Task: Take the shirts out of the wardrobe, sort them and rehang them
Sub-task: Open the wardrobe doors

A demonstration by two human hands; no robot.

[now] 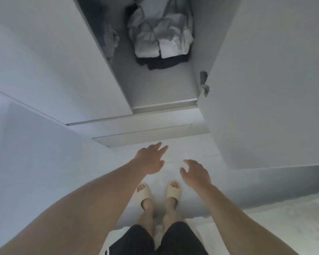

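Observation:
The wardrobe (155, 89) stands open in front of me, seen from above. On its floor lies a pile of white and grey folded clothes (162, 35) on top of a dark garment (162, 62). A grey hanging garment (110, 41) shows at the left inside edge. My left hand (151, 157) reaches forward with straight fingers and holds nothing. My right hand (195, 172) is held out beside it with relaxed, slightly curved fingers, also holding nothing. Both hands hover over the floor, below the wardrobe's base.
The left door (53, 61) and the right door (265, 80) swing open on either side. A hinge (203, 83) sits on the right door's edge. A drawer front (142, 133) lies below the opening. My feet in cream slippers (158, 194) stand on the pale floor.

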